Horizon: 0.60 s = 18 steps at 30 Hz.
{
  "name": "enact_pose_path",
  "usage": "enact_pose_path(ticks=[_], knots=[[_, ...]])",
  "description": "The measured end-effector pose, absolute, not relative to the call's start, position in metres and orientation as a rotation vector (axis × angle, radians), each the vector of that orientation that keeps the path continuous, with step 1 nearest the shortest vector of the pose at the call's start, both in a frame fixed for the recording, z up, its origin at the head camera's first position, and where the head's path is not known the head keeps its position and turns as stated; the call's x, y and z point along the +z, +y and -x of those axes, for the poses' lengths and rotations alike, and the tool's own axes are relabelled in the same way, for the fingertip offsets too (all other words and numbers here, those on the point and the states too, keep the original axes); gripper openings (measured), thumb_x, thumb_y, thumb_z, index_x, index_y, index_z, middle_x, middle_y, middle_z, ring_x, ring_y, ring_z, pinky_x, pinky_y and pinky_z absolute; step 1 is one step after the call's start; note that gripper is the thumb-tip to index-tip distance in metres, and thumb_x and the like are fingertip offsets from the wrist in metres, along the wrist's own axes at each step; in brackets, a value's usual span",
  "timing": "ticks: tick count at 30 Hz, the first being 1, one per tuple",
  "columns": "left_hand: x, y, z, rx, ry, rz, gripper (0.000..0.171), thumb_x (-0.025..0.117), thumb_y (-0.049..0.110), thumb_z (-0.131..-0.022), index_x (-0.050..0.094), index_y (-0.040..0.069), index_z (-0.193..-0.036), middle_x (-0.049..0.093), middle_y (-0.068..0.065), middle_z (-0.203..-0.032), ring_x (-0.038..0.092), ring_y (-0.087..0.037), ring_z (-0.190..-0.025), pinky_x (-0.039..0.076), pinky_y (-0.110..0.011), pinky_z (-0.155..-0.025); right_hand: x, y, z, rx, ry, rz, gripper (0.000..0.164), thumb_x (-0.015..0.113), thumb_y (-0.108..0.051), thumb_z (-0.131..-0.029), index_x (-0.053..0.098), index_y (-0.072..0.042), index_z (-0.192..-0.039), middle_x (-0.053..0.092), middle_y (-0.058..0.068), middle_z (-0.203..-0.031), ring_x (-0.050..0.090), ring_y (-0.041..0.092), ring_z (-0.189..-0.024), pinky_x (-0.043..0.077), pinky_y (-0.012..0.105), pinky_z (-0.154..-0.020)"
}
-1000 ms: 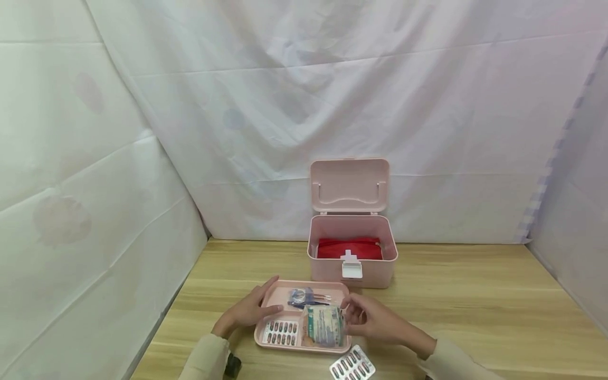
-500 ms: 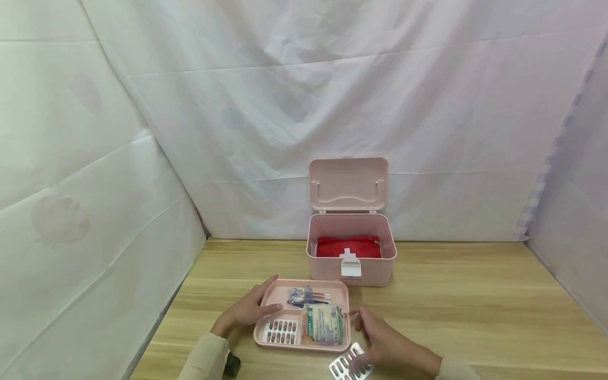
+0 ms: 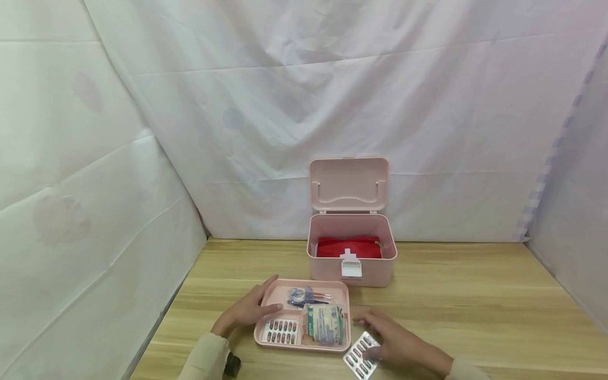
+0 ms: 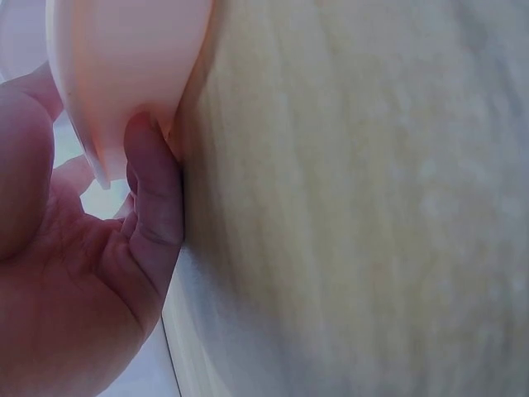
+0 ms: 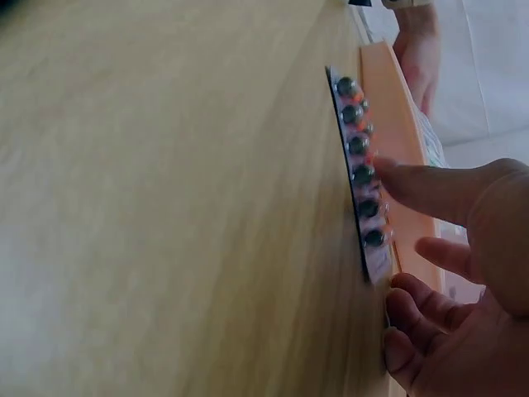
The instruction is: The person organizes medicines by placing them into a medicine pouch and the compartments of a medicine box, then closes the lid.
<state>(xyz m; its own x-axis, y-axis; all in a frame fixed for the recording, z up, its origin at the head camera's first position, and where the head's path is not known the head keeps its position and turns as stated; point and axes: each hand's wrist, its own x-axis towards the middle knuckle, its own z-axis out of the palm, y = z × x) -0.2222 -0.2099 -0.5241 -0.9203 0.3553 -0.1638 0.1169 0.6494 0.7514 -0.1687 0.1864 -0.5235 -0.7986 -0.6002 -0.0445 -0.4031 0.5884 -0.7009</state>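
Note:
My left hand [image 3: 250, 309] grips the left side of a pink divided tray [image 3: 263, 342], thumb over the rim; in the left wrist view its fingers curl against the tray's outer wall. In the tray lie a capsule blister pack [image 3: 281, 332], a clear packet with green edges [image 3: 325, 324] and small bagged items with thin sticks [image 3: 309, 296]. Another blister pack [image 3: 357, 351] lies on the table by the tray's lower right corner. My right hand [image 3: 396, 342] touches its capsules with the thumb, while the other fingers rest on the table past its edge, not closed round it.
Behind the tray stands a pink first-aid box [image 3: 323, 272] with its lid [image 3: 350, 184] raised and a red zipped pouch [image 3: 349, 247] inside. White cloth [image 3: 285, 116] hangs behind and at both sides of the wooden table [image 3: 456, 295].
My right hand has come away from the packet in the tray, down to the loose blister pack. That pack has slid a little right and turned. The left hand has stayed on the tray.

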Motion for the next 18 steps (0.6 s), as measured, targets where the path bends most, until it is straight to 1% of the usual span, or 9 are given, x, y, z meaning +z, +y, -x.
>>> enact_pose_path(ticks=[2, 4, 6, 7, 9, 12, 15, 18], knots=[[-0.524, -0.21, 0.222, 1.139, 2.576, -0.375, 0.084, 0.067, 0.043, -0.093, 0.021, 0.018, -0.159, 0.043, -0.022, -0.14, 0.044, -0.036, -0.127, 0.03, -0.067, -0.108, -0.523, 0.191, 0.17, -0.998, 2.539, 0.81, 0.055, 0.079, -0.035, -0.082, 0.057, -0.027, -0.132, 0.053, -0.004, -0.129, 0.052, 0.018, -0.114, 0.049, 0.041, -0.097], [-0.525, -0.21, 0.222, 1.139, 2.575, -0.371, 0.084, 0.067, 0.043, -0.093, 0.021, 0.018, -0.159, 0.042, -0.022, -0.142, 0.043, -0.037, -0.128, 0.029, -0.067, -0.108, -0.522, 0.195, 0.172, -0.994, 2.536, 0.784, 0.051, 0.078, -0.032, -0.083, 0.058, -0.028, -0.13, 0.053, -0.003, -0.131, 0.051, 0.021, -0.117, 0.048, 0.048, -0.1], [-0.525, -0.21, 0.223, 1.144, 2.573, -0.37, 0.084, 0.067, 0.042, -0.093, 0.021, 0.018, -0.159, 0.04, -0.023, -0.145, 0.041, -0.04, -0.131, 0.028, -0.067, -0.109, -0.522, 0.198, 0.174, -0.994, 2.545, 0.762, 0.048, 0.078, -0.032, -0.084, 0.059, -0.027, -0.127, 0.055, -0.004, -0.13, 0.052, 0.021, -0.117, 0.047, 0.05, -0.1], [-0.525, -0.21, 0.223, 1.146, 2.572, -0.368, 0.084, 0.067, 0.042, -0.093, 0.021, 0.018, -0.159, 0.039, -0.024, -0.147, 0.04, -0.04, -0.132, 0.027, -0.068, -0.109, -0.522, 0.2, 0.174, -0.995, 2.553, 0.756, 0.046, 0.078, -0.032, -0.084, 0.06, -0.026, -0.126, 0.056, -0.005, -0.128, 0.053, 0.02, -0.115, 0.048, 0.048, -0.099], [-0.525, -0.209, 0.222, 1.148, 2.568, -0.368, 0.085, 0.067, 0.042, -0.093, 0.021, 0.017, -0.159, 0.038, -0.025, -0.147, 0.04, -0.041, -0.133, 0.027, -0.068, -0.109, -0.522, 0.204, 0.175, -0.992, 2.58, 0.762, 0.043, 0.077, -0.032, -0.085, 0.061, -0.024, -0.124, 0.058, -0.006, -0.121, 0.054, 0.016, -0.108, 0.05, 0.042, -0.095], [-0.526, -0.21, 0.222, 1.148, 2.564, -0.372, 0.086, 0.067, 0.044, -0.092, 0.021, 0.016, -0.159, 0.038, -0.025, -0.146, 0.039, -0.042, -0.133, 0.027, -0.067, -0.109, -0.522, 0.209, 0.177, -0.98, 2.598, 0.76, 0.039, 0.076, -0.034, -0.085, 0.062, -0.023, -0.12, 0.057, -0.009, -0.113, 0.053, 0.012, -0.101, 0.05, 0.034, -0.089], [-0.526, -0.21, 0.222, 1.14, 2.568, -0.374, 0.086, 0.067, 0.044, -0.092, 0.021, 0.016, -0.159, 0.04, -0.025, -0.143, 0.04, -0.041, -0.132, 0.027, -0.067, -0.109, -0.521, 0.213, 0.178, -0.964, 2.584, 0.748, 0.044, 0.08, -0.039, -0.081, 0.062, -0.024, -0.119, 0.056, -0.01, -0.111, 0.051, 0.012, -0.1, 0.049, 0.033, -0.089], [-0.525, -0.21, 0.222, 1.135, 2.574, -0.38, 0.086, 0.067, 0.044, -0.092, 0.021, 0.015, -0.159, 0.042, -0.024, -0.14, 0.043, -0.039, -0.129, 0.028, -0.066, -0.109, -0.52, 0.215, 0.178, -0.955, 2.576, 0.734, 0.052, 0.084, -0.044, -0.074, 0.061, -0.024, -0.117, 0.055, -0.011, -0.11, 0.05, 0.011, -0.099, 0.047, 0.031, -0.087]])
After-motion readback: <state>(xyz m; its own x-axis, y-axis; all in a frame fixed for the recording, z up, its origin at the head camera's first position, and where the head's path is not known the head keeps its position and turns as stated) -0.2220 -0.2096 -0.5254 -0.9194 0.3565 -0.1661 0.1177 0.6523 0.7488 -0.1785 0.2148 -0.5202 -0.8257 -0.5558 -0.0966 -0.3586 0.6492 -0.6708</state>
